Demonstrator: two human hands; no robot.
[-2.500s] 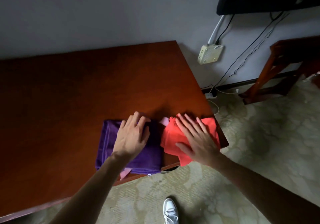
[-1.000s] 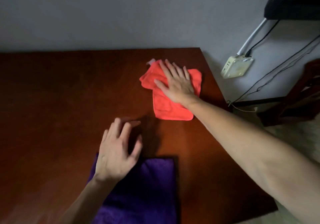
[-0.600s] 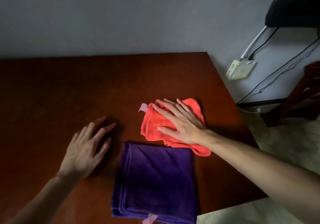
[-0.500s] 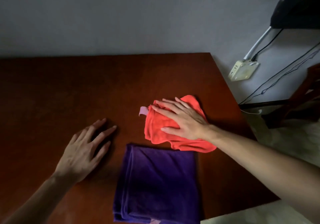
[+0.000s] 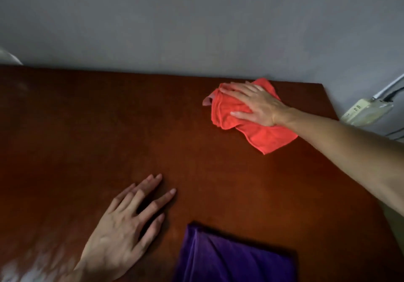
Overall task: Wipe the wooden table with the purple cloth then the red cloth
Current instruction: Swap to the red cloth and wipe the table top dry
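"Whereas half a second back the red cloth sat mid-table just above the purple one, where does it lie now?"

"In the head view the red cloth (image 5: pixel 251 117) has gone to the far right corner of the wooden table (image 5: pixel 109 128), close to the back edge by the grey wall (image 5: pixel 196 19). The right hand (image 5: pixel 255 104) went with it and lies flat on top, fingers spread wide and pointing left, palm pressing the bunched fabric down. A pale tag (image 5: pixel 207 100) sticks out at the cloth's left edge, and a loose corner trails toward the near side, under the forearm."

"And the left hand?"

"The left hand (image 5: pixel 129 227) stays flat on the bare wood, fingers splayed and holding nothing, much as before. It rests just left of the purple cloth (image 5: pixel 229 257) and does not touch it."

"Has the purple cloth shifted?"

"It lies folded at the near edge as earlier, though the frame's bottom now cuts it off, so less of it shows. The two cloths, nearly touching before, are now well apart, with open wood between them."

"Anything else in sight?"

"A cream power strip (image 5: pixel 367 111) hangs on the wall beyond the table's right edge, with cables running up from it."
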